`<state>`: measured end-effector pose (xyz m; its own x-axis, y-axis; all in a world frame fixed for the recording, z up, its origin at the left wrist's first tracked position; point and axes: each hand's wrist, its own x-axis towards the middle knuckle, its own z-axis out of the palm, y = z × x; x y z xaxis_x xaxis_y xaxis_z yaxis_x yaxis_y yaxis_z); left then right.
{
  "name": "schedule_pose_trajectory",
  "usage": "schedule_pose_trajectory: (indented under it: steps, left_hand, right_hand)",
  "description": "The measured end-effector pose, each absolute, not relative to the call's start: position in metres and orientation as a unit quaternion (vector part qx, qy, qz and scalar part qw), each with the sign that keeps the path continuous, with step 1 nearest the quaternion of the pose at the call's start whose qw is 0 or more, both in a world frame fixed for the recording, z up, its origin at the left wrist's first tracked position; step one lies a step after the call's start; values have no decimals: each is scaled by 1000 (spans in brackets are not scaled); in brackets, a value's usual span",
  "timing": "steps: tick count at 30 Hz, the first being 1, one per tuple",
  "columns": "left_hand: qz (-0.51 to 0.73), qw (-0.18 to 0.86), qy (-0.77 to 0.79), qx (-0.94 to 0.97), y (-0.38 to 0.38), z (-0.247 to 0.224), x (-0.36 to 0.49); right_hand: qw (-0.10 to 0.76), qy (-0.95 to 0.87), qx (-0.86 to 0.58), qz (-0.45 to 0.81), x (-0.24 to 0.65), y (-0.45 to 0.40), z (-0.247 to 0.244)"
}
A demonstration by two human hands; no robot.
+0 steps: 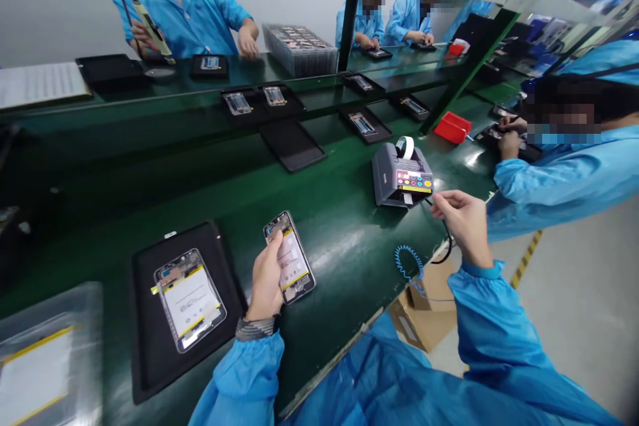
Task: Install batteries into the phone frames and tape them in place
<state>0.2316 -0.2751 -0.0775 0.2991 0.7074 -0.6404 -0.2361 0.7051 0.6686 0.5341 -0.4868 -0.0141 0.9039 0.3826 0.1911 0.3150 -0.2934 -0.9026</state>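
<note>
My left hand (267, 279) grips an opened smartphone (294, 266), thumb across its inner face, where a white battery with yellow edge strips shows. My right hand (464, 219) is raised beside the front right corner of a grey tape dispenser (387, 176). Its thumb and index finger are pinched together; whatever may be between them is too small to make out. A short white piece of tape (408, 199) sticks out of the dispenser's front. Left of my left hand, a second opened smartphone (192, 299) lies on a black tray (150, 373).
A clear plastic tray (90, 346) holds a battery at bottom left. Further black trays (294, 146), some with phone frames, stand on the green bench (200, 180) and shelf. A red bin (452, 128) is near a co-worker's sleeve (564, 180). A coiled blue cord (399, 263) hangs over the edge.
</note>
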Motion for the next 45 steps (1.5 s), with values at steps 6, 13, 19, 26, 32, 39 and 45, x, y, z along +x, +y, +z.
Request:
schedule_pose_trajectory:
  steps: [6, 13, 19, 26, 32, 39, 45]
  left_hand:
    - [325, 812, 419, 242, -273, -83, 231]
    - [284, 835, 368, 294, -277, -88, 228]
    - [305, 824, 353, 320, -278, -92, 230]
    - [314, 820, 352, 324, -279, -93, 230]
    - [321, 822, 344, 321, -278, -95, 230]
    - [320, 824, 332, 329, -279, -99, 231]
    - [323, 820, 326, 342, -279, -104, 231]
  right_hand:
    - [582, -132, -796, 103, 528, -471, -41]
    - [621, -72, -768, 143, 523, -462, -44]
    - [612, -55, -775, 150, 519, -456, -39]
    - [609, -42, -782, 126, 515, -451, -38]
    - [607, -47, -786, 109, 515, -452, -36]
    - [613, -112, -774, 113, 476, -457, -38]
    - [511, -286, -745, 320, 383, -426, -58]
